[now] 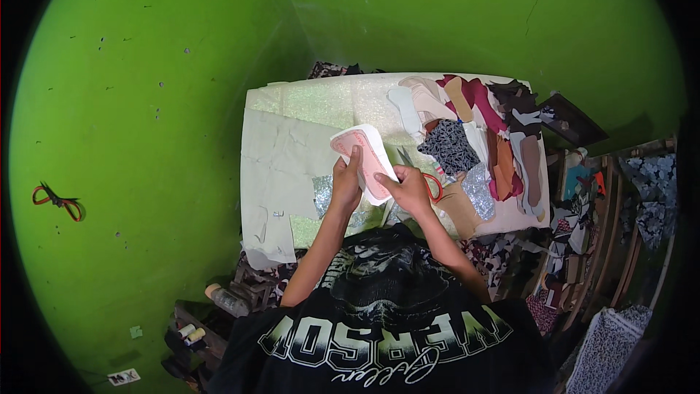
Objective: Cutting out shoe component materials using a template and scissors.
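Both hands hold a pink sole-shaped piece [370, 163] with red print, lying against a larger white piece [377, 144], above the table's middle. My left hand [346, 184] is closed on the left edge, thumb on the pink face. My right hand [410, 191] pinches the lower right edge, its thumb also on top. Scissors with red handles [438, 188] show just beside my right hand; their blades point away from me. Whether they rest on the table or against that hand, I cannot tell. The fingers beneath the pieces are hidden.
Sole-shaped cutouts [461, 98] and dark patterned fabric [446, 147] cover the table's right side. A pale grey sheet [273, 168] lies on the left. Another pair of scissors [57, 201] hangs on the green wall. Fabric scraps [572, 241] fill a wooden rack at right.
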Demonstrator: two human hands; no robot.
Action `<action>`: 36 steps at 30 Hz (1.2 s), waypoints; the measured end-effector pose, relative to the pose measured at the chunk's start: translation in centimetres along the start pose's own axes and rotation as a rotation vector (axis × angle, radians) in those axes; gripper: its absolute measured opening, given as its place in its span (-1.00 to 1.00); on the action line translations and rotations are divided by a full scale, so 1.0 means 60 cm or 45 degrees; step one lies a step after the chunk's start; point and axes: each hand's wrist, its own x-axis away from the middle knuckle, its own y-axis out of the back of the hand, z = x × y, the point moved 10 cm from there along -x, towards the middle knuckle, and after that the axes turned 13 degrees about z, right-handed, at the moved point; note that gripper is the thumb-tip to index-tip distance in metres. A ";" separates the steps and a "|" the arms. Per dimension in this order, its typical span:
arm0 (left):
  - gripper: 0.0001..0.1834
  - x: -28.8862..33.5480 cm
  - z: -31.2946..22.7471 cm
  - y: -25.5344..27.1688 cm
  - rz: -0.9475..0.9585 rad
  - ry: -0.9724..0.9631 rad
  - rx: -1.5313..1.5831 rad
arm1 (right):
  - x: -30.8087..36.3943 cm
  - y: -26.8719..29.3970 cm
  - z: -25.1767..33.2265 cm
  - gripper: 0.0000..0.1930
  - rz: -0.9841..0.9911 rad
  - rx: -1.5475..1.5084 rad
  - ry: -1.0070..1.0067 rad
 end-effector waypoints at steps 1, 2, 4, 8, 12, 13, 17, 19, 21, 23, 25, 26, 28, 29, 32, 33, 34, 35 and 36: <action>-0.62 -0.001 -0.003 -0.003 -0.001 -0.001 0.001 | -0.003 -0.001 -0.002 -0.75 0.007 0.011 0.010; -0.63 0.001 -0.007 -0.003 -0.019 0.006 -0.020 | -0.004 -0.004 -0.005 -0.75 0.015 0.020 0.019; -0.64 0.003 -0.008 -0.002 -0.037 0.016 -0.041 | -0.002 -0.009 -0.010 -0.75 0.034 -0.042 0.037; -0.70 0.002 -0.011 -0.007 0.020 -0.009 -0.031 | 0.005 -0.019 0.003 -0.77 0.092 -0.048 0.107; -0.74 0.003 -0.014 -0.018 0.075 0.019 -0.045 | 0.004 -0.021 -0.005 -0.77 0.134 -0.141 0.150; -0.74 0.004 -0.014 -0.018 0.073 0.017 -0.044 | 0.007 -0.022 -0.012 -0.77 0.136 -0.121 0.125; -0.75 0.005 -0.007 -0.012 0.052 0.059 -0.082 | 0.013 -0.028 -0.010 -0.73 0.155 -0.163 0.149; -0.75 0.004 -0.005 -0.019 0.077 0.069 -0.061 | 0.010 0.011 -0.061 -0.70 0.112 -0.136 0.154; -0.74 0.005 -0.012 -0.017 0.091 0.059 -0.053 | 0.030 0.072 -0.061 -0.61 -0.131 0.018 0.104; -0.74 0.010 -0.016 -0.018 0.082 0.064 -0.037 | 0.031 0.131 -0.124 -0.62 -0.330 0.794 -0.049; -0.74 0.007 -0.021 -0.031 0.099 0.078 -0.023 | 0.031 0.155 -0.215 -0.57 -0.287 0.957 -0.012; -0.74 0.010 -0.024 -0.035 0.106 0.079 -0.021 | 0.038 0.144 -0.241 -0.51 -0.223 1.122 0.021; -0.74 0.012 -0.025 -0.033 0.115 0.073 -0.014 | 0.050 0.123 -0.250 -0.44 -0.215 1.171 0.054; -0.74 0.011 -0.029 -0.030 0.099 0.057 -0.049 | 0.052 0.112 -0.246 -0.37 -0.207 1.218 0.088; -0.75 0.007 -0.036 -0.025 0.075 0.022 -0.062 | 0.049 0.100 -0.240 -0.35 -0.195 1.207 -0.013; -0.75 0.012 -0.038 -0.025 0.064 0.004 -0.043 | 0.056 0.093 -0.225 -0.34 -0.235 1.250 -0.007; -0.75 0.017 -0.036 -0.028 0.062 0.015 -0.041 | 0.053 0.094 -0.224 -0.34 -0.306 1.322 0.012; -0.75 0.016 -0.041 -0.029 0.054 0.005 -0.062 | 0.040 0.090 -0.212 -0.34 -0.300 1.321 0.011; -0.75 0.015 -0.043 -0.030 0.045 -0.003 -0.081 | 0.029 0.096 -0.214 -0.40 -0.254 0.741 -0.001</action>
